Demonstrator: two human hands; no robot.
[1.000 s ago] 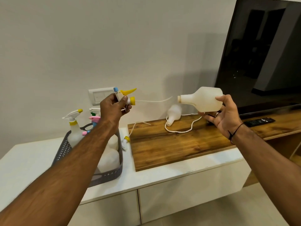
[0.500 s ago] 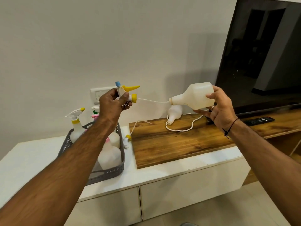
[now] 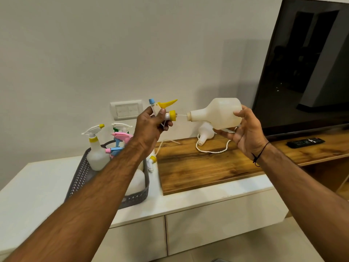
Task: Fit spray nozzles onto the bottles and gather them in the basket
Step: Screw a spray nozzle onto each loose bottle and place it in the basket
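My left hand (image 3: 151, 125) grips a spray nozzle (image 3: 166, 110) with a yellow trigger, yellow collar and blue tip, held sideways. My right hand (image 3: 245, 133) holds a white plastic bottle (image 3: 217, 113) on its side, mouth facing left. The nozzle's thin dip tube runs into the bottle's mouth, with a short gap between collar and mouth. A grey perforated basket (image 3: 134, 198) stands on the white cabinet at lower left and holds several bottles with nozzles, one yellow-collared bottle (image 3: 96, 154) upright at its far left. Another bare bottle (image 3: 204, 133) lies on the wooden board.
A loose yellow-collared nozzle (image 3: 151, 161) lies between the basket and the wooden board (image 3: 198, 171). A white cord (image 3: 213, 151) loops on the board. A black remote (image 3: 306, 142) lies under the large dark television (image 3: 306, 63). A wall switch plate (image 3: 126, 109) sits behind my left hand.
The bottle has moved left toward the nozzle and the dip tube has slid further into its mouth. Both hands have drawn closer together.
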